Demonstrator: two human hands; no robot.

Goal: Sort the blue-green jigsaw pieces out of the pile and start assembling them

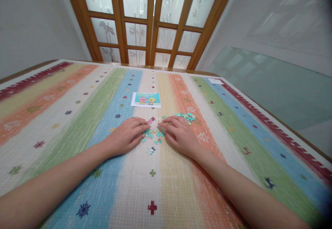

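On the striped tablecloth (137,194), a few puzzle pieces (149,151) lie nearest. Just beyond, the left hand (127,134) and right hand (180,135) curl, half-bent, with more pieces between them; whether either grips one, I cannot tell. Past the right hand sits a heap of pieces (191,118); farther, a printed picture (147,100).

Broad stripes of blue, green, orange, pale yellow, white and dark red run the length of a tablecloth (140,187) dotted with navy snowflakes, red and green crosses, dark deer and white tree outlines. Turquoise dominates the jigsaw pieces (191,117) and the printed card (147,99), where a pink and a yellow figure appear on a turquoise ground edged in white. Brown wooden doors (151,31) frame pale frosted panes (135,33) patterned with bamboo, beside greyish walls (33,14).
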